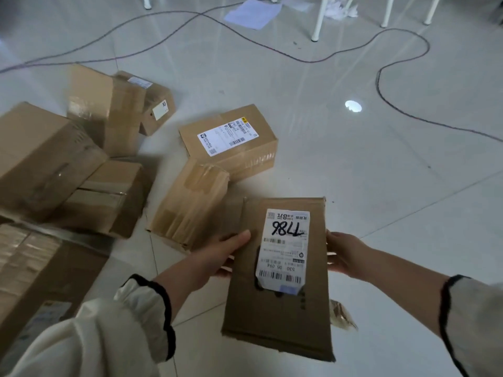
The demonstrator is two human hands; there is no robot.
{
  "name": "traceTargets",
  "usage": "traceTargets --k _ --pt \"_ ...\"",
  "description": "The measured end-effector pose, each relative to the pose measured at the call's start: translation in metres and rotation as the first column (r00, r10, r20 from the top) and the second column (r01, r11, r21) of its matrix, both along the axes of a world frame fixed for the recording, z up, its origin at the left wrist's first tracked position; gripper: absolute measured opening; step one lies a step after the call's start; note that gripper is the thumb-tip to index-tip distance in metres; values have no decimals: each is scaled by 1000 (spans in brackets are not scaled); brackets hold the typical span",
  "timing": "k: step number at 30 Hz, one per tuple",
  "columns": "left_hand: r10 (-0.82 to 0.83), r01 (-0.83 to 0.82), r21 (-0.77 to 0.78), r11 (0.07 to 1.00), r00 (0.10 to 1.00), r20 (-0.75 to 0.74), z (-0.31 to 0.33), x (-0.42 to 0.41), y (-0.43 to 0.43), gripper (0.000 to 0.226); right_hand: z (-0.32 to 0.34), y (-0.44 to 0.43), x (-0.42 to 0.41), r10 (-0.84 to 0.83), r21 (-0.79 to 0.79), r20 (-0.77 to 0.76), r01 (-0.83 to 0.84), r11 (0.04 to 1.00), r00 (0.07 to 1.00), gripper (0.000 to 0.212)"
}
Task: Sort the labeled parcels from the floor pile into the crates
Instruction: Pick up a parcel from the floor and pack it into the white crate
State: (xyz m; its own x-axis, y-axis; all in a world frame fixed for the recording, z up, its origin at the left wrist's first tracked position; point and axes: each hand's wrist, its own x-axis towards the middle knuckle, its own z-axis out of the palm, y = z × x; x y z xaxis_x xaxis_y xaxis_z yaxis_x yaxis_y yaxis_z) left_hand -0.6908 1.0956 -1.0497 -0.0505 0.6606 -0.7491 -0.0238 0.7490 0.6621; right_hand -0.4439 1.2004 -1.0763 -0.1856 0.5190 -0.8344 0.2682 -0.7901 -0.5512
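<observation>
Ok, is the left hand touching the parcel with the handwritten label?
Touching. The head view shows the left hand gripping the left edge of the parcel, no gap.

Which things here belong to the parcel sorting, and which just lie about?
Job: flat brown cardboard parcel with white label, held by left hand and right hand; pile of brown cardboard boxes.
Lying about: dark cable; white paper sheet; crumpled white tissue.
</observation>
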Motion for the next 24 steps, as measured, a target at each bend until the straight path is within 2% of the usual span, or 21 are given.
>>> traceTargets --k 3,5,8,10,12,14,16,19,21,24 --pt "46 -47 26 999 999 22 1 -2 -5 56 1 -2 -5 -7 -5 -13 7 1000 1000 35" --pt "49 -51 33 998 997 55 -2 -9 -6 63 5 2 -9 -10 40 36 9 999 999 21" --pt "55 -56 11 998 993 101 -5 -17 -10 51 8 13 -14 -197 74 133 189 979 971 24" --pt "-27 44 -104 994 985 168 -10 -23 -16 58 15 21 -15 -292 91 107 283 955 950 29" --pt "-145 251 -278 927 925 352 -16 -26 -25 71 26 28 -17 -322 120 32 317 941 946 32" --pt "-160 410 -382 828 827 539 -24 -19 -39 84 34 36 -20 -240 190 1 236 953 971 32" --pt "-125 472 -412 780 762 635 -36 -2 -52 84 36 43 -27 -108 311 86 76 947 990 28" --pt "-12 349 -397 849 763 646 -48 20 -61 65 31 44 -33 37 422 322 -179 889 946 25" --pt "93 215 -428 878 800 593 -43 23 -54 52 29 40 -28 26 427 368 -194 883 929 25" --pt "173 -14 -409 912 918 356 -30 11 -34 33 30 36 -6 -41 432 428 -165 886 903 22"
